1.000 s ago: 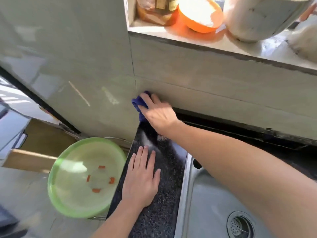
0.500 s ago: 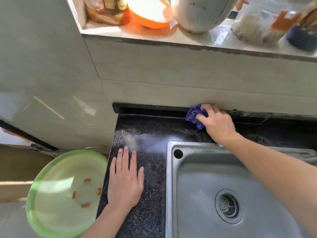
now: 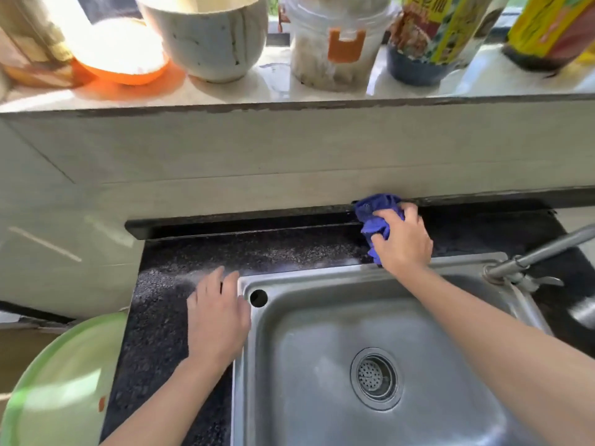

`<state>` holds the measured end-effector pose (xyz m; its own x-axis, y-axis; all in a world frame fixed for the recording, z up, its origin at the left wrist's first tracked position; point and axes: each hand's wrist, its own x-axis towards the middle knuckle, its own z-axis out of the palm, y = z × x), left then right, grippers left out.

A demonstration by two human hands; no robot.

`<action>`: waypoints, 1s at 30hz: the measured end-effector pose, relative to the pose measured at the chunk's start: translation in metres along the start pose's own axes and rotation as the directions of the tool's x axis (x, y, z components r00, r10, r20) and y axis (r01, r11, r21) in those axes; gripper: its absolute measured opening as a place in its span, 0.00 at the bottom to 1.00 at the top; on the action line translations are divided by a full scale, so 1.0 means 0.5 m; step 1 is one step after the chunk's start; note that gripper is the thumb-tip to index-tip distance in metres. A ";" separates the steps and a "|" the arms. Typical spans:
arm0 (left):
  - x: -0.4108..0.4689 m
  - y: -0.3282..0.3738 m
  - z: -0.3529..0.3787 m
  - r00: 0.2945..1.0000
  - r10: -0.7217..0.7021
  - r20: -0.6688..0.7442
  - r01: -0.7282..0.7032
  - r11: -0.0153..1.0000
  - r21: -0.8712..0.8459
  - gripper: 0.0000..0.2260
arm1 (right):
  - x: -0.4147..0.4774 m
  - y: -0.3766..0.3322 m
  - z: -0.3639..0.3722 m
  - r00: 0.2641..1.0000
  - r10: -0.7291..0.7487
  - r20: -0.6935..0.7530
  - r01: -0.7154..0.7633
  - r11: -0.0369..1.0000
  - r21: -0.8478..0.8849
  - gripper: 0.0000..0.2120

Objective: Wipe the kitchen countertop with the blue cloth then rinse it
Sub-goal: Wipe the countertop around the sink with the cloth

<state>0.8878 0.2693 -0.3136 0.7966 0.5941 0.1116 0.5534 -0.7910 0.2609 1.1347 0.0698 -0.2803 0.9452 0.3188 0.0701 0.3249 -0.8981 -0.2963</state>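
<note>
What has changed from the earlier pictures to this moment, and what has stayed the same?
The right hand, gripping the blue cloth, slid rightward along the back strip of the countertop, from the left corner to behind the sink, nearer the faucet. Nothing was taken hold of or let go. The left hand stays flat on the countertop beside the sink.
</note>
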 end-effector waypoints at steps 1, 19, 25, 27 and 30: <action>0.013 0.022 0.004 1.000 0.011 -0.006 -0.011 1.000 -0.024 0.16 | -0.009 0.003 -0.006 0.999 0.028 0.021 -0.029 0.998 0.047 0.21; 0.167 0.479 0.174 0.915 0.377 0.140 -0.365 0.925 -0.106 0.21 | -0.188 0.546 -0.152 0.955 0.276 -0.109 -0.254 0.950 0.185 0.10; 0.216 0.693 0.142 0.840 0.541 0.031 -0.471 0.757 -0.453 0.18 | -0.149 0.636 -0.108 0.953 0.295 -0.066 -0.301 0.946 -0.118 0.23; 0.242 0.772 0.158 0.797 0.595 0.107 -0.478 0.728 -0.491 0.21 | -0.149 0.633 -0.105 0.955 0.289 -0.067 -0.296 0.947 -0.129 0.26; 0.268 0.848 0.239 0.583 0.773 0.252 -0.686 0.634 -0.358 0.23 | -0.145 0.639 -0.105 0.951 0.298 -0.076 -0.306 0.944 -0.125 0.25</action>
<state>1.2583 -0.0040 -0.3024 0.9530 -0.3018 0.0253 -0.2826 -0.8563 0.4324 1.1715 -0.2563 -0.3303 0.9986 0.0122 0.0512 0.0214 -0.9831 -0.1819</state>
